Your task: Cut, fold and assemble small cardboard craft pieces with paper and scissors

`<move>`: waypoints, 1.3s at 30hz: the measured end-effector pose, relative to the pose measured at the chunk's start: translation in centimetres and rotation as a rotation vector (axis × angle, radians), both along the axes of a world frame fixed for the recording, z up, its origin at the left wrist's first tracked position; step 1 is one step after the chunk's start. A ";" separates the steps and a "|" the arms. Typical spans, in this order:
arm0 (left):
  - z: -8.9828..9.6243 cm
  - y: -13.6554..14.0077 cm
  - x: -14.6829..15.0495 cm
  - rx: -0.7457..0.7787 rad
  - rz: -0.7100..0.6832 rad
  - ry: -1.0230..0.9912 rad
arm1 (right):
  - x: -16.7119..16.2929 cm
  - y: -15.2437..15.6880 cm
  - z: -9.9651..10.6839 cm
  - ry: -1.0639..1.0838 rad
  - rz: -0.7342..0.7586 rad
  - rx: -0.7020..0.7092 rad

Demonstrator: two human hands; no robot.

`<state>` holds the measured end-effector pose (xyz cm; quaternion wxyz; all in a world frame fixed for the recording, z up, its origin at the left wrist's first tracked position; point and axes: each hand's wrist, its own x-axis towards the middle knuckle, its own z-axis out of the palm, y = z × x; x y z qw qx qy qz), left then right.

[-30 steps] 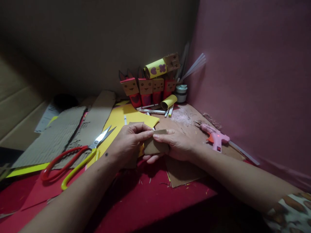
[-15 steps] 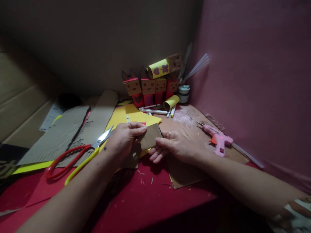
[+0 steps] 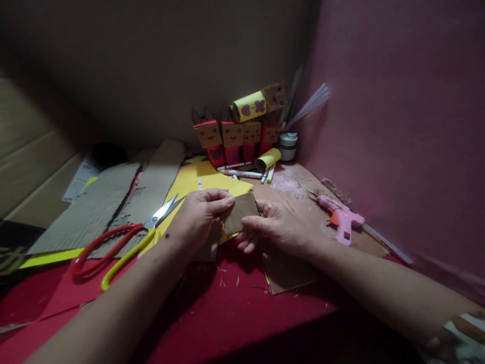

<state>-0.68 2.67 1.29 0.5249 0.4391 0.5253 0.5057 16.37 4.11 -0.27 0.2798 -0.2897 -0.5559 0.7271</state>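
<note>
A small brown piece of cardboard (image 3: pixel 242 211) is held up between my two hands over the table. My left hand (image 3: pixel 202 215) pinches its left edge, thumb on top. At its right edge my right hand (image 3: pixel 278 227) grips it between thumb and fingers, the lower fingers curled beneath. Below my left hand lies another cardboard piece (image 3: pixel 209 248), partly hidden. A larger cardboard sheet (image 3: pixel 288 270) rests under my right wrist. To the left, scissors (image 3: pixel 146 227) with one red and one yellow handle lie with blades slightly apart.
Yellow paper (image 3: pixel 212 179) and corrugated cardboard (image 3: pixel 91 207) spread across the left. A pink glue gun (image 3: pixel 343 217) lies at the right near the wall. Several box-headed figures (image 3: pixel 233 135), markers (image 3: pixel 242 173), a yellow tube (image 3: pixel 268 159) and a lidded jar (image 3: pixel 287 146) stand or lie at the back.
Both hands and the cardboard piece have shifted slightly to the right in the picture. The grip on it looks the same.
</note>
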 end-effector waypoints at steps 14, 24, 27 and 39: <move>-0.6 -0.3 1.0 -0.114 -0.335 -0.003 | 0.5 1.4 -0.6 0.109 -0.121 0.109; -1.3 -0.7 1.9 0.045 -0.286 -0.008 | 0.0 1.3 -0.6 0.151 -0.144 0.037; -1.6 -0.6 1.9 0.051 -0.373 -0.022 | 0.0 1.0 -0.4 0.124 -0.156 0.086; -0.5 -1.4 2.3 0.163 -0.130 0.102 | 0.8 1.0 0.7 0.079 -0.321 0.373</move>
